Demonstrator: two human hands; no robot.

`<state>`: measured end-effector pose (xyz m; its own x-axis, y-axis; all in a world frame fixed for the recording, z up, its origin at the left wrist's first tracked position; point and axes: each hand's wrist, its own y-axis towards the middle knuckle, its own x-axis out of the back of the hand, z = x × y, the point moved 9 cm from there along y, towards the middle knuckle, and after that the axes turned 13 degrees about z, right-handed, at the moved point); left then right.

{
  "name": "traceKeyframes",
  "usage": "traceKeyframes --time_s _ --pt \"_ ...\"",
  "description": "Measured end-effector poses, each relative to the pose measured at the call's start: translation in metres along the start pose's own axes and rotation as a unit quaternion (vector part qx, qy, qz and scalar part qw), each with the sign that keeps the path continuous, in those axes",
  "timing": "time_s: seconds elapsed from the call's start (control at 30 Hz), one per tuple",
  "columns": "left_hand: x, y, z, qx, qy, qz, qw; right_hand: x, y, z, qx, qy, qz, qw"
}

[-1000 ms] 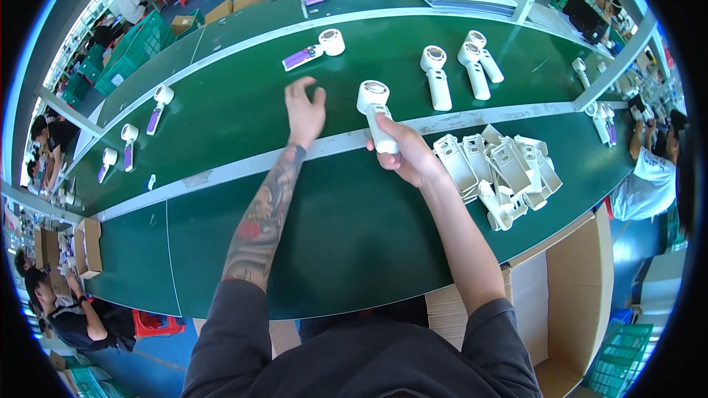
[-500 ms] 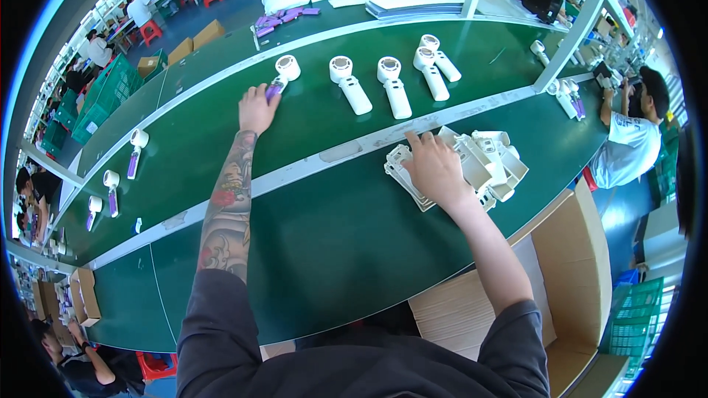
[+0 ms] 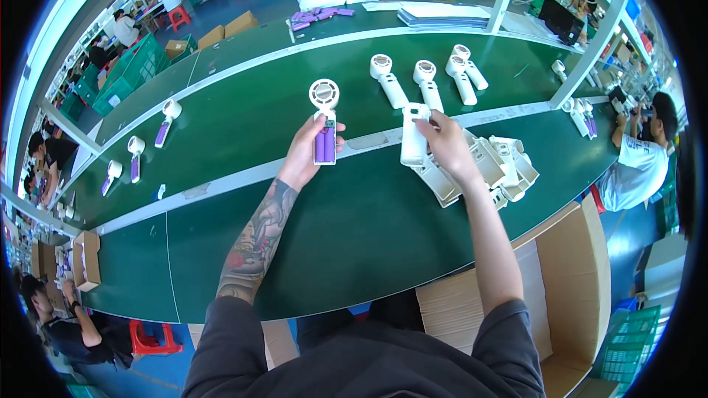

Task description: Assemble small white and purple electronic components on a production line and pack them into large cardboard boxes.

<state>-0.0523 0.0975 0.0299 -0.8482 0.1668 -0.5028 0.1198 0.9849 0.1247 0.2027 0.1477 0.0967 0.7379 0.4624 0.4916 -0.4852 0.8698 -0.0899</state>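
Fan (image 3: 324,127) lifted by left hand (image 3: 301,153); shirt lettering (image 3: 634,145) unclear.

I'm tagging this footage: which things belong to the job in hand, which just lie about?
Likely the job's:
opened handheld fan in the left hand
white handle cover in the right hand
pile of white handle covers

Seemingly just lying about:
red stool, lower left
stack of sheets
green crate, upper left
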Motion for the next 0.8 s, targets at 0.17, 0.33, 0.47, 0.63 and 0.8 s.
traceKeyframes --time_s 0.17,0.33,0.47,0.63,0.8 --pt "-0.004 -0.003 0.027 0.004 0.083 -0.033 0.996 -0.084 0.048 -0.048 0.028 0.540 0.146 0.828" --pt "-0.013 -0.010 0.029 -0.022 0.106 -0.072 0.992 -0.127 0.033 -0.021 -0.007 0.720 0.152 0.677" --pt "-0.027 -0.006 0.038 -0.070 0.076 -0.049 0.993 -0.123 0.038 -0.035 0.106 0.645 0.168 0.738" --pt "-0.014 -0.005 0.025 -0.034 0.136 -0.045 0.989 -0.107 0.028 -0.023 0.092 0.471 0.049 0.876" --pt "-0.026 -0.006 0.031 -0.075 0.047 -0.058 0.994 -0.105 0.023 -0.009 0.185 0.287 -0.003 0.940"
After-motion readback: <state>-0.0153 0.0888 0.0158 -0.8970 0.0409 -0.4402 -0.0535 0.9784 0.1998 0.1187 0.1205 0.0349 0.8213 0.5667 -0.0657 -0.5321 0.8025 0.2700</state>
